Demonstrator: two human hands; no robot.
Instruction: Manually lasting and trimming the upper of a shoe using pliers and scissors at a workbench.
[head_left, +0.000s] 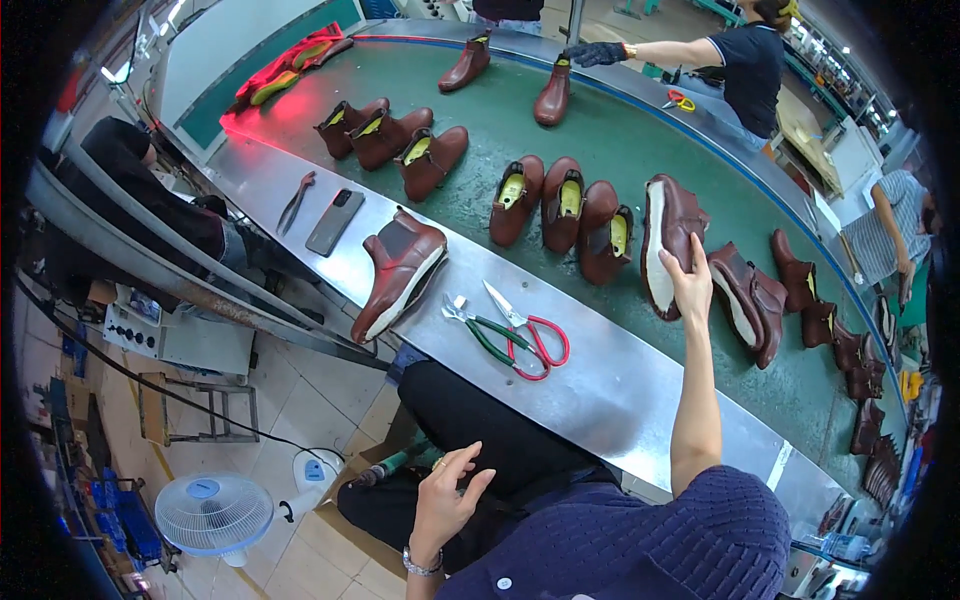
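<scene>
The right hand [689, 285] gripped a brown boot [666, 235].
The boot was tilted at the green belt's [560, 130] near side, right of three boots [563, 205]; the left hand [447, 500] was half open, nearer, left of red-handled scissors [522, 320].

Smartphone [328, 232]: grey, lying flat on the bare metal ledge
Fan [214, 512]: pale round grille with a blue centre, standing at lower left
Floor tiles [300, 562]: pale, with a yellow line running across
Cabinet [205, 345]: white box with black knobs, beneath the curved grey rails [180, 268]
Cable [190, 400]: black, sagging down toward the fan's side
Co-worker in dark short sleeves [752, 80]: at the conveyor's far side
Person in striped top [893, 225]: farther right, beyond the conveyor [600, 130]
Water bottle [848, 546]: clear plastic, at lower right
</scene>
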